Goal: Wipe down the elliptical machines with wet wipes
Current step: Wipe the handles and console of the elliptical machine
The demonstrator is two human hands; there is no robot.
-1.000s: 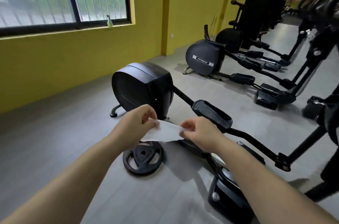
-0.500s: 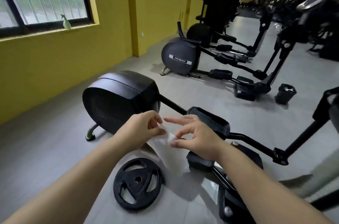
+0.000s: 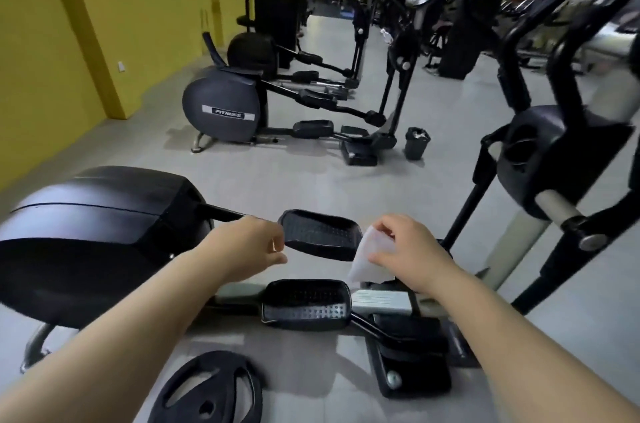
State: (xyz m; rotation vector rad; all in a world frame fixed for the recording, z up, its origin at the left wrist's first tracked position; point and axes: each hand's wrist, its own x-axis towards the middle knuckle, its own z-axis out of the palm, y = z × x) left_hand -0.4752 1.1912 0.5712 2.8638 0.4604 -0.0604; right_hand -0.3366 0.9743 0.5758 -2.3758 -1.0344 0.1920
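Observation:
A black elliptical machine [image 3: 100, 235] stands right in front of me, its flywheel housing at the left and two foot pedals [image 3: 320, 234] in the middle. My right hand [image 3: 405, 249] holds a white wet wipe [image 3: 369, 260] just right of the upper pedal. My left hand [image 3: 249, 249] hovers left of that pedal with fingers loosely curled and nothing in it. A second elliptical [image 3: 221, 109] marked FITNESS stands further back.
A black weight plate [image 3: 211, 388] lies on the grey floor near my left forearm. A small black bin [image 3: 416, 143] stands behind the second machine. Upright posts and a console mast [image 3: 540, 159] rise at the right. A yellow wall runs along the left.
My left hand has let go of the wipe, which my right hand now holds alone. The hands have moved apart, and my view has swung right along the row of machines.

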